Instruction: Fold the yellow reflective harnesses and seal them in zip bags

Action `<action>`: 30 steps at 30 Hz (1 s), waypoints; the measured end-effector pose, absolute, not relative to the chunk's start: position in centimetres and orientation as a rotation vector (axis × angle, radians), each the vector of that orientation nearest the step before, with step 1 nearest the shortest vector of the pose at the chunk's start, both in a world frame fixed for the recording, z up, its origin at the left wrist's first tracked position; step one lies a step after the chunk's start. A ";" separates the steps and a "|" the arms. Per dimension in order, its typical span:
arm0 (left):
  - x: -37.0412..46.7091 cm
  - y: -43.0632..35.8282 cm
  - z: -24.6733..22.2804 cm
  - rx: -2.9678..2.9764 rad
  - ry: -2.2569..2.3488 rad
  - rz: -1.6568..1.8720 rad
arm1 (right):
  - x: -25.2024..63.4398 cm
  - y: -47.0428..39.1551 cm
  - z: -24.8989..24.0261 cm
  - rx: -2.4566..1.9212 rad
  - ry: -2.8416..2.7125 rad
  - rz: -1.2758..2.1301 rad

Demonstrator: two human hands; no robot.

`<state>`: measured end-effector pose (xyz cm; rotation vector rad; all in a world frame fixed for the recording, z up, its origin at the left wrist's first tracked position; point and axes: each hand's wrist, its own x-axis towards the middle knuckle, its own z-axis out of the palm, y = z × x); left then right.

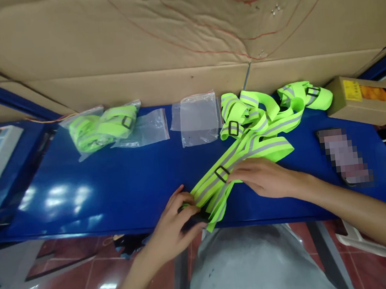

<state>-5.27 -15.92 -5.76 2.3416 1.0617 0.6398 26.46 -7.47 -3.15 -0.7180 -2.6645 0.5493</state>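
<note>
Neon-yellow reflective straps (214, 184) with grey stripes stretch across the blue table toward its front edge. My left hand (180, 217) is closed around their near end, where a black part shows between thumb and fingers. Over the middle of the straps, my right hand (256, 174) has its fingertips pinched at a black slide buckle (222, 173). Whether they grip the buckle or the strap edge is hard to tell. Beyond my right hand the straps run into a loose, looped heap (262, 114) with another black buckle (233, 128).
Clear zip bags (199, 118) lie at the back middle. Bagged yellow straps (103, 126) are at the back left. A rolled strap bundle (305, 95) sits beside a cardboard box (364, 99) at the right. A phone (344, 156) rests in front of the box.
</note>
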 end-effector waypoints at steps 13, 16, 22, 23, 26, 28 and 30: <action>-5.3 -16.0 -5.7 2.409 1.047 0.657 | 22.5 -5.5 -4.4 -0.574 -2.893 -0.303; -4.9 -15.9 -5.3 2.392 1.100 0.708 | 22.8 -5.7 -5.9 -0.481 -2.705 -0.433; -4.3 -15.8 -4.8 2.298 1.110 0.663 | 23.3 -7.2 -5.9 -0.588 -2.718 -0.257; -4.3 -15.9 -4.9 2.291 1.119 0.644 | 23.3 -7.9 -5.4 -0.672 -2.737 -0.167; -4.1 -16.1 -5.1 2.285 1.128 0.619 | 23.2 -11.2 -3.5 -0.969 -2.717 0.164; -4.0 -16.1 -5.2 2.286 1.122 0.616 | 22.9 -13.7 -2.7 -1.087 -2.642 0.353; -4.0 -16.2 -5.3 2.287 1.117 0.615 | 22.3 -15.6 -2.8 -1.165 -2.575 0.418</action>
